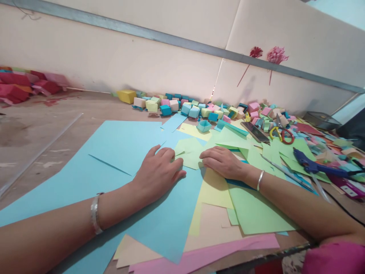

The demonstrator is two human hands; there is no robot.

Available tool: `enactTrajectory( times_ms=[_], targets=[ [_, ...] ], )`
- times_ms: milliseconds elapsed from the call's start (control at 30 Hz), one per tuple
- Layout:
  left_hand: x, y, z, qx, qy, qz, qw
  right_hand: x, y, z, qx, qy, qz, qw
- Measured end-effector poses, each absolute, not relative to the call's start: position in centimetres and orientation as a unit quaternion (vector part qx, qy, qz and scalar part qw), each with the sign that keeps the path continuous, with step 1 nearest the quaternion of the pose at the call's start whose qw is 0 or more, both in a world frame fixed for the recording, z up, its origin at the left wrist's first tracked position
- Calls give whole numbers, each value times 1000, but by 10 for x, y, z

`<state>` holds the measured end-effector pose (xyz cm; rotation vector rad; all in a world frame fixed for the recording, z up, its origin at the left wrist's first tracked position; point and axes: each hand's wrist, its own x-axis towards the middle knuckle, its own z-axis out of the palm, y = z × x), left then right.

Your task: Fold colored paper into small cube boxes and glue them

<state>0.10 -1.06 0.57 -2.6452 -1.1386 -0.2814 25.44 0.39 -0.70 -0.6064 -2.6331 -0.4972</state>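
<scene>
Between my hands lies a small light green paper piece [190, 146] with a creased corner at its left side. My left hand [159, 167] rests at that side over the large light blue sheet [114, 142], fingers bent and apart, nothing visible in them. At the other side, my right hand [222, 161] is closed, its fingers pressed together and curved down at the green piece's right edge. The thumb is hidden, and I cannot make out what, if anything, is pinched there. Beneath the hands are a yellow sheet [218, 190] and a larger green sheet [259, 211].
Small folded paper boxes [194, 111] line the wall. To the right are a phone [254, 132], scissors [282, 135], a blue glue gun [316, 163] with a cord, and a pen [288, 173]. A clear strip [42, 152] lies left. Pink paper [205, 258] is at the table's front edge.
</scene>
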Motion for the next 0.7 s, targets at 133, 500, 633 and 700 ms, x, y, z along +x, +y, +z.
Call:
enactTrajectory(
  times_ms=[133,500,633,700],
  targets=[
    [1,-9,6,-909,-390,-95,112,256,2,-4,-208,-949,-170,162],
    [-1,-7,3,-908,-390,-111,102,247,-7,-4,-243,-917,-296,116],
    [0,-10,4,-910,-362,-155,130,243,-13,2,-216,-916,-305,148],
    [1,-12,4,-924,-323,-168,121,239,-20,7,-180,-929,-284,154]
  ],
)
